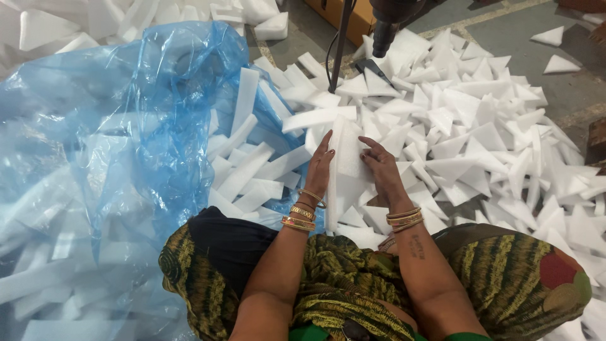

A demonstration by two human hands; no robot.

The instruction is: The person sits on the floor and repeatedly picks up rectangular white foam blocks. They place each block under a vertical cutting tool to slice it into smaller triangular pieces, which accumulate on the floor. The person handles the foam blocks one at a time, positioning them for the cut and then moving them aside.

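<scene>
A stack of white foam pieces [346, 158] stands on edge in front of my knees. My left hand [319, 169] presses flat against its left side, fingers straight. My right hand [382, 165] rests on its right side and top, fingers curled over the foam. Both wrists carry gold bangles. The stack is held between the two palms.
A heap of white foam triangles [480, 132] covers the floor to the right. A large blue plastic bag [107, 132] with long foam strips [246, 167] spilling out lies to the left. A dark pole with a tool head [386, 25] hangs at the top. My patterned garment [505, 278] covers my lap.
</scene>
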